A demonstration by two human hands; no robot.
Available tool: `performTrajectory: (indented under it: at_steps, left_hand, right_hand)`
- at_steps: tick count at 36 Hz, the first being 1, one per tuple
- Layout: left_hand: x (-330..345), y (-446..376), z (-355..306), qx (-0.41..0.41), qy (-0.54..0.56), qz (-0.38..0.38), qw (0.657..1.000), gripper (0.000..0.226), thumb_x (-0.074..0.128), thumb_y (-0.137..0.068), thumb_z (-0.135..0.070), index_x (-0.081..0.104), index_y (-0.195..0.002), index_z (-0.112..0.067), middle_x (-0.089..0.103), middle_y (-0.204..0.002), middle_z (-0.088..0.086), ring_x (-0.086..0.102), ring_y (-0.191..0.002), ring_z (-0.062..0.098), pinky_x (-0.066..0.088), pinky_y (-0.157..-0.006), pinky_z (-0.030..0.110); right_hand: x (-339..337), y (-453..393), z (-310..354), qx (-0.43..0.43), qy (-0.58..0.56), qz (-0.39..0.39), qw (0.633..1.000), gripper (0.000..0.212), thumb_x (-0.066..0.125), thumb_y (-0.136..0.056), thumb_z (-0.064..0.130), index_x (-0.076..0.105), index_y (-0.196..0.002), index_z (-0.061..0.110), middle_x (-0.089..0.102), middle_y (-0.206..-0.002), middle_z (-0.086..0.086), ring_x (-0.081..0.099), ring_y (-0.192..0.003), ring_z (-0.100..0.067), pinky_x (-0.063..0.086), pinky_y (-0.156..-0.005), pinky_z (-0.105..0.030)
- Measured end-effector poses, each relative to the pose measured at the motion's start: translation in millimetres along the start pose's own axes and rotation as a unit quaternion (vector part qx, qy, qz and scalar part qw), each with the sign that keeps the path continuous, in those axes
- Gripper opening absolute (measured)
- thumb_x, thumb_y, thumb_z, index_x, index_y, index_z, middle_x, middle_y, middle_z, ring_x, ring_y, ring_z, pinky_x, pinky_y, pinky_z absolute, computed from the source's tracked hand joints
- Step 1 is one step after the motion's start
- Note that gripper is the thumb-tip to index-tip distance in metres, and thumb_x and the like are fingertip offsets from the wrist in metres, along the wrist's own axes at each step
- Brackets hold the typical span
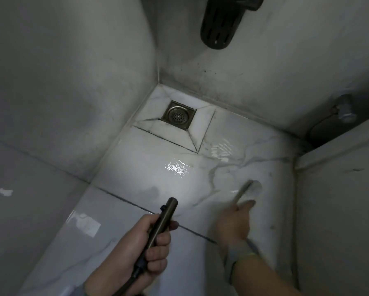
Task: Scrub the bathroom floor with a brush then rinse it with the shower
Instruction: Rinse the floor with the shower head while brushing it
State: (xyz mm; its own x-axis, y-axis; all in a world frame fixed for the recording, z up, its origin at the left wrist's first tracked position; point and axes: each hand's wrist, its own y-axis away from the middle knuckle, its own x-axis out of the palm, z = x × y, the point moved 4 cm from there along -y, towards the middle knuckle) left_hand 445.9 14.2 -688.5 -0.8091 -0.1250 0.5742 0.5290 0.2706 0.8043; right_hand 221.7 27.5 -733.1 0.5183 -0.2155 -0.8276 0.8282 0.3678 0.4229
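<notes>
Head view, only camera. Left hand (145,244) has its fingers curled tight round the shower sprayer (160,225), a slim dark metal wand, thumb over the top, nozzle aimed forward at the floor (136,178); the hose runs out below the fist toward the bottom edge. Right hand (234,223) is blurred but its fingers look wrapped round the brush (246,190) handle, with the brush head down on the wet tile to the right of the sprayer.

Handling, as a judgement: the sprayer looks rigid, light and smooth, likely slippery when wet, so a full wrap at mid-shaft, as here, seems right; the hose may tug at it. The brush looks light with a stiff handle; holding the handle's near end gives reach, and pressing down is needed for the bristles to bite. The floor is glossy marble-look tile with water rippling on it, so probably slick underfoot.

Around: a square metal drain (178,115) sits in the far corner, well apart from the brush, inside sloped tile cuts with dark grout. Grey walls close in on the left and behind. A dark slotted holder (219,28) hangs overhead. A wall valve (344,111) sits far right above a dark recess. A raised ledge (337,167) on the right limits brush swing; nothing lies between the brush and the drain.
</notes>
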Motion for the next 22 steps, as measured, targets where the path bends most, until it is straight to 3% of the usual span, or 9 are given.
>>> performTrajectory:
  at_steps: [1, 3, 6, 11, 14, 16, 18, 20, 22]
  left_hand:
    - [-0.4, 1.5, -2.6, -0.003, 0.011, -0.008, 1.000, 0.029, 0.055, -0.093, -0.032, 0.063, -0.103, -0.006, 0.031, -0.063, -0.002, 0.024, -0.031, 0.008, 0.023, -0.031, 0.016]
    - [-1.6, 4.8, -8.1, -0.006, 0.016, -0.021, 1.000, 0.030, 0.054, -0.093, -0.032, 0.062, -0.103, -0.006, 0.031, -0.062, -0.001, 0.025, -0.030, 0.008, 0.022, -0.032, 0.015]
    - [-8.0, 8.8, -17.1, 0.001, 0.006, -0.039, 0.999, 0.031, 0.054, -0.093, -0.033, 0.061, -0.104, -0.006, 0.032, -0.063, -0.001, 0.024, -0.032, 0.008, 0.019, -0.033, 0.015]
    - [-1.3, -7.1, -7.0, -0.043, -0.076, -0.044, 0.995, 0.033, 0.053, -0.096, -0.038, 0.064, -0.104, -0.008, 0.036, -0.063, 0.000, 0.026, -0.035, 0.010, 0.020, -0.036, 0.015]
    - [14.4, -28.3, 19.2, -0.074, -0.202, -0.026, 0.976, 0.040, 0.051, -0.099, -0.044, 0.071, -0.099, -0.010, 0.047, -0.062, 0.003, 0.034, -0.041, 0.015, 0.023, -0.039, 0.017]
    - [28.5, -46.2, 40.0, -0.064, -0.302, -0.004, 0.951, 0.045, 0.054, -0.097, -0.052, 0.075, -0.095, -0.012, 0.056, -0.062, 0.003, 0.044, -0.048, 0.017, 0.029, -0.043, 0.023]
    - [45.3, -60.9, 59.5, -0.064, -0.335, 0.023, 0.940, 0.047, 0.058, -0.090, -0.060, 0.074, -0.088, -0.017, 0.059, -0.062, 0.004, 0.049, -0.051, 0.018, 0.034, -0.046, 0.024]
    - [59.2, -68.4, 71.3, -0.064, -0.344, 0.027, 0.936, 0.047, 0.061, -0.085, -0.063, 0.073, -0.082, -0.018, 0.059, -0.060, 0.005, 0.050, -0.050, 0.018, 0.034, -0.047, 0.025]
    - [68.2, -74.2, 77.4, -0.065, -0.330, 0.015, 0.942, 0.044, 0.063, -0.082, -0.060, 0.072, -0.080, -0.017, 0.056, -0.056, 0.006, 0.046, -0.047, 0.019, 0.030, -0.045, 0.025]
  right_hand:
    - [12.2, 17.1, 16.9, -0.003, 0.014, 0.039, 0.999, 0.058, 0.030, -0.108, 0.023, 0.009, -0.162, 0.017, 0.059, -0.130, -0.030, 0.058, -0.117, -0.045, 0.045, -0.101, -0.045]
    - [44.4, 22.5, 68.5, -0.105, -0.017, 0.127, 0.986, 0.061, 0.034, -0.107, 0.031, 0.006, -0.162, 0.035, 0.062, -0.128, -0.019, 0.060, -0.118, -0.039, 0.044, -0.100, -0.038]
    - [70.0, -2.8, 138.2, -0.182, -0.057, 0.241, 0.952, 0.064, 0.044, -0.101, 0.038, 0.019, -0.159, 0.036, 0.055, -0.145, -0.010, 0.058, -0.122, -0.027, 0.044, -0.106, -0.035]
    - [7.1, -49.2, 149.1, -0.186, -0.097, 0.096, 0.973, 0.053, 0.042, -0.106, 0.025, 0.031, -0.157, 0.020, 0.051, -0.149, -0.014, 0.048, -0.135, -0.036, 0.036, -0.110, -0.038]
    - [-37.7, -60.3, 78.8, -0.150, -0.087, 0.015, 0.985, 0.047, 0.039, -0.106, 0.030, 0.037, -0.150, 0.013, 0.061, -0.127, -0.020, 0.058, -0.116, -0.043, 0.042, -0.083, -0.039]
    - [-63.1, -64.2, 20.6, -0.128, -0.097, -0.045, 0.986, 0.061, 0.027, -0.105, 0.052, 0.040, -0.143, 0.006, 0.059, -0.114, -0.026, 0.061, -0.102, -0.041, 0.036, -0.076, -0.033]
    - [-82.9, -66.1, -28.5, -0.105, -0.124, -0.103, 0.981, 0.078, 0.018, -0.097, 0.071, 0.043, -0.144, 0.014, 0.061, -0.116, -0.019, 0.060, -0.108, -0.032, 0.044, -0.097, -0.036]
    - [-90.1, -64.2, -63.4, -0.078, -0.188, -0.112, 0.973, 0.062, 0.028, -0.103, 0.063, 0.047, -0.146, 0.024, 0.053, -0.145, -0.006, 0.048, -0.134, -0.020, 0.030, -0.118, -0.031]
    - [-87.5, -64.1, -87.1, -0.073, -0.156, -0.089, 0.981, 0.048, 0.040, -0.106, 0.054, 0.044, -0.150, 0.034, 0.040, -0.159, 0.001, 0.037, -0.145, -0.018, 0.023, -0.122, -0.034]
